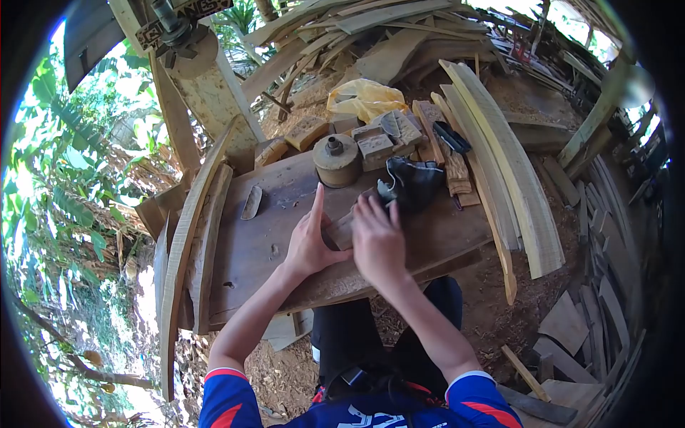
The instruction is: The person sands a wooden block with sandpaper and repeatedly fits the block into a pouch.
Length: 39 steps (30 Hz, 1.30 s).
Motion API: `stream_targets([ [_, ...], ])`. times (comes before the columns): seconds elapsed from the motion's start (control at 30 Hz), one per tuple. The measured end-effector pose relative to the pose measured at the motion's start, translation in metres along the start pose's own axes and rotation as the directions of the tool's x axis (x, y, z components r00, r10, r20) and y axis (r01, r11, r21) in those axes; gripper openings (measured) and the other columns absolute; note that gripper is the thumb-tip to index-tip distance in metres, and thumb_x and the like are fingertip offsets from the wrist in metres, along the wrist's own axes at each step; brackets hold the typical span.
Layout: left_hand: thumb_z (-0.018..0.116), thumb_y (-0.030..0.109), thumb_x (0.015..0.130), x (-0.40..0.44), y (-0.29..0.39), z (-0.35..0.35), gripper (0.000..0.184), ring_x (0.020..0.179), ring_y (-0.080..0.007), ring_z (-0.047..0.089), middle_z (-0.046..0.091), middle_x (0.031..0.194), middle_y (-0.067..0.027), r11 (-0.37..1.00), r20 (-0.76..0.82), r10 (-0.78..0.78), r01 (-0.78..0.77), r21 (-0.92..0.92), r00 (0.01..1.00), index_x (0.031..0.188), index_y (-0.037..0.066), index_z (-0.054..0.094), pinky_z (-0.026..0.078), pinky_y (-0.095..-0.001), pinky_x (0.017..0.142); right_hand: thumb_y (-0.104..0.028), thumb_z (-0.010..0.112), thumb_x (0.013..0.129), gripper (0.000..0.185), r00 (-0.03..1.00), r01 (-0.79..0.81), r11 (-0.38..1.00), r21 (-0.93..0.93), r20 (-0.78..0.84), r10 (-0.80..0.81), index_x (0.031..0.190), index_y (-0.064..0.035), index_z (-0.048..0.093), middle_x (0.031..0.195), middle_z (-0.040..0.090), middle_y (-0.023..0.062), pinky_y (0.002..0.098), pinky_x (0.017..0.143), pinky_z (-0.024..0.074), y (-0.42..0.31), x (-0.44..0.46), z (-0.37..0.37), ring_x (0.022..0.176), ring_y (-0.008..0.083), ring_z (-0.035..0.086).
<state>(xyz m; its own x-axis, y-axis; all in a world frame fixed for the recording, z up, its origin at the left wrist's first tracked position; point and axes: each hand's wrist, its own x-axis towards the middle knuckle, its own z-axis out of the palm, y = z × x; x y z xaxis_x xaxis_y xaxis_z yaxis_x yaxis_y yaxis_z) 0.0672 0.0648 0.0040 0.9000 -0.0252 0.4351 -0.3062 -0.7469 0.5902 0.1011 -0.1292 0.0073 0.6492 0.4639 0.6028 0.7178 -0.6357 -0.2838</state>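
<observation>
My left hand (311, 241) rests at the near part of the wooden bench, index finger stretched forward and thumb spread toward the right. Between my hands lies a small flat wooden piece (341, 231), partly covered by my fingers. My right hand (378, 239) is over its right side, fingers bent downward and close together; what they grip, if anything, is hidden. Just beyond that hand sits a black, crumpled-looking object (414, 180) with a pale edge, its kind unclear. A round wooden block (337, 162) with a metal bolt on top stands ahead of my left hand.
Carved wooden blocks (389, 135) and a yellowish plastic bag (367, 98) lie at the bench's far side. Long planks (499, 164) flank the right, curved boards (191, 235) the left. A small wooden piece (251, 202) lies on the bench top (250, 264). Scrap wood (564, 321) covers the ground.
</observation>
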Motion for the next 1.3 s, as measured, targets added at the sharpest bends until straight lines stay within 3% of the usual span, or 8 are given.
stream_targets([
  [0.17,0.107,0.037,0.062,0.0,-0.006,0.002,0.16,0.091,-0.0348,0.071,0.072,0.1,-0.0148,1.0,0.004,-0.015,0.015,-0.007,1.0,0.181,-0.003,0.008,0.059,-0.0454,0.088,-0.014,0.069,0.104,0.029,0.999,0.031,0.978,0.205,0.033,-0.039,0.126,0.0015,0.079,0.143,0.076,0.0186,0.0608,0.131,0.038,0.001,0.007,-0.006,0.143,0.0354,0.067],
  [0.33,0.107,0.029,0.063,-0.001,-0.009,0.003,0.16,0.093,-0.0334,0.072,0.072,0.103,-0.0135,1.0,0.004,0.003,-0.003,0.006,1.0,0.182,0.002,0.003,0.059,-0.0432,0.09,-0.012,0.069,0.101,0.025,0.996,0.07,0.996,0.063,-0.058,-0.066,0.121,-0.0019,0.08,0.131,0.079,0.0172,0.0595,0.128,0.0427,-0.016,0.012,0.01,0.13,0.0308,0.073],
  [0.5,0.103,0.033,0.065,-0.005,0.001,0.002,0.153,0.093,-0.0338,0.072,0.072,0.102,-0.0146,0.997,-0.021,-0.049,0.051,0.053,0.999,0.181,-0.003,0.01,0.059,-0.0439,0.091,-0.011,0.066,0.102,0.017,0.993,-0.107,0.985,0.136,-0.04,0.113,0.113,-0.0043,0.077,0.119,0.081,0.0144,0.0578,0.125,0.045,0.015,0.036,-0.003,0.126,0.0306,0.074],
  [0.63,0.101,0.032,0.067,-0.003,-0.004,0.004,0.149,0.093,-0.0335,0.072,0.073,0.103,-0.0148,0.998,-0.005,-0.06,0.06,-0.014,0.998,0.18,-0.004,0.012,0.059,-0.0447,0.092,-0.013,0.068,0.105,0.024,0.995,0.079,0.99,0.118,-0.067,-0.071,0.124,-0.0019,0.079,0.136,0.079,0.0165,0.0571,0.126,0.0446,-0.021,0.002,0.013,0.137,0.0331,0.07],
  [0.8,0.102,0.033,0.067,-0.003,0.007,0.003,0.15,0.095,-0.0327,0.073,0.075,0.103,-0.0141,0.989,-0.049,0.006,0.001,0.145,0.999,0.179,-0.006,0.011,0.056,-0.0453,0.097,-0.013,0.069,0.102,0.03,0.983,-0.152,0.969,0.195,-0.073,0.169,0.128,-0.0007,0.078,0.136,0.079,0.0167,0.0575,0.131,0.0394,0.02,0.018,0.009,0.139,0.0327,0.07],
  [0.93,0.103,0.035,0.065,-0.002,-0.006,0.009,0.153,0.097,-0.0326,0.072,0.075,0.104,-0.0134,0.995,-0.053,0.027,-0.022,0.101,0.998,0.179,-0.007,0.011,0.054,-0.0453,0.1,-0.013,0.069,0.102,0.027,0.995,0.042,0.988,0.149,-0.099,-0.028,0.125,-0.0011,0.078,0.134,0.079,0.0171,0.0596,0.128,0.0412,-0.03,-0.003,0.013,0.136,0.0318,0.071],
  [1.07,0.103,0.035,0.064,-0.001,0.007,0.003,0.153,0.097,-0.0328,0.072,0.075,0.103,-0.0132,0.994,-0.032,-0.047,0.05,0.092,0.998,0.179,-0.007,0.012,0.054,-0.0458,0.099,-0.011,0.065,0.105,0.028,0.979,-0.171,0.968,0.186,-0.081,0.188,0.129,-0.0013,0.077,0.136,0.078,0.0192,0.0599,0.129,0.0408,0.016,0.023,0.008,0.135,0.0365,0.071],
  [1.3,0.105,0.039,0.064,-0.005,0.002,0.003,0.155,0.097,-0.0324,0.07,0.073,0.101,-0.0136,0.995,-0.012,-0.004,0.005,0.099,1.0,0.179,-0.006,0.012,0.054,-0.0454,0.1,-0.011,0.068,0.105,0.031,0.998,-0.069,0.972,0.225,0.0,0.07,0.133,-0.0014,0.077,0.142,0.076,0.0181,0.0588,0.13,0.0397,0.009,0.01,-0.001,0.139,0.0346,0.069],
])
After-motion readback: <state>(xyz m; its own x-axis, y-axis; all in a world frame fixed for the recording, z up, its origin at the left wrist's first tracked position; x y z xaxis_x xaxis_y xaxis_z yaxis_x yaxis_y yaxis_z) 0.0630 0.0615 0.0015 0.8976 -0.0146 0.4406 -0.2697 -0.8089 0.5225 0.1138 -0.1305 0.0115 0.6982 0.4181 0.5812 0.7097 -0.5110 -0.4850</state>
